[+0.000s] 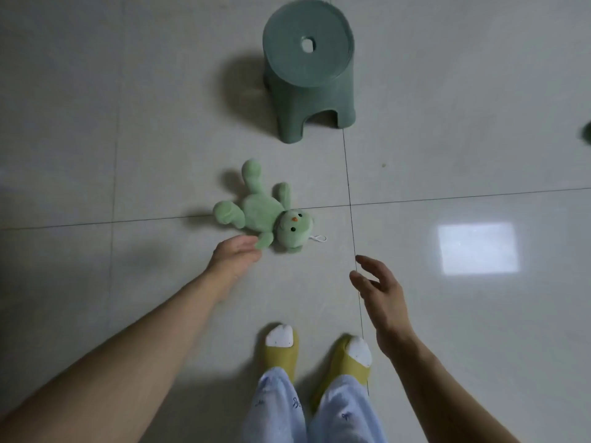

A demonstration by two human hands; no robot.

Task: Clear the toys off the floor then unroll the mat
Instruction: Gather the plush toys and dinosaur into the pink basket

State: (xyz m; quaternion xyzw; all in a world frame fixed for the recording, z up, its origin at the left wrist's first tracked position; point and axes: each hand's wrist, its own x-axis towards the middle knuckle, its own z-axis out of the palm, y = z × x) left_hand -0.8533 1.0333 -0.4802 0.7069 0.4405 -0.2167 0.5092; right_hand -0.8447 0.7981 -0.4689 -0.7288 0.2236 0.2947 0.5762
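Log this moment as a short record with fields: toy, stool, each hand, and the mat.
toy: green plush toy lying on the tiled floor, face up
stool: green plastic stool standing beyond the toy, apart from it
left hand: left hand reaching to the toy's arm, fingertips at it, no grip closed yet
right hand: right hand open in the air, holding nothing
mat: not in view

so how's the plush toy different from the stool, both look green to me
The plush toy lies flat on its back on the floor, limbs spread; the stool stands upright on its legs. The toy is soft, fuzzy and pale green; the stool is hard, smooth and a darker grey-green. The toy is smaller, and the left hand reaches its arm; nothing touches the stool. Both are green and sit on the tiles.
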